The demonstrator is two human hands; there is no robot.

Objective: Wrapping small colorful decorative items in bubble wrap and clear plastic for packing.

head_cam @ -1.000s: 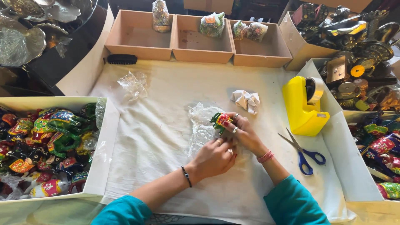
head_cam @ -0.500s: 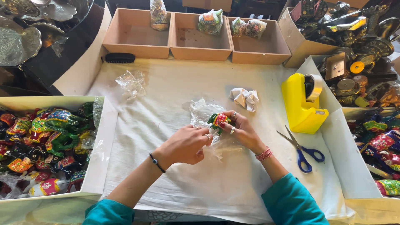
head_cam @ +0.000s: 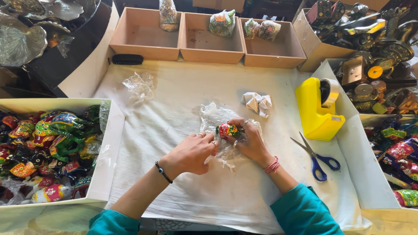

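- at centre of the white cloth-covered table (head_cam: 183, 100), small painted figurine (head_cam: 228, 129), red and green, resting on a crumpled sheet of clear plastic wrap (head_cam: 217, 117).
- right hand (head_cam: 250, 141) cupped around the figurine's right side, fingertips pinching it together with the wrap's edge.
- left hand (head_cam: 191, 152) closing in from the left, fingers curled and pressed together, tips touching the wrap just beside the figurine.
- wrapping judged partly done: plastic gathered underneath and behind, top of the figurine bare, no tape on it yet.
- yellow tape dispenser (head_cam: 318, 111) and blue-handled scissors (head_cam: 320, 159) lying untouched to the right, well apart from both hands.
- wrapped bundles (head_cam: 222, 21) already standing in the shallow brown trays (head_cam: 209, 43) at the far edge; one tray bare.
- white bin (head_cam: 111, 148) at left crowded with unwrapped painted figurines (head_cam: 56, 135), so plenty seemingly left.
- spare crumpled plastic (head_cam: 140, 85) and a wad of white paper (head_cam: 257, 103) lying loose on the cloth.
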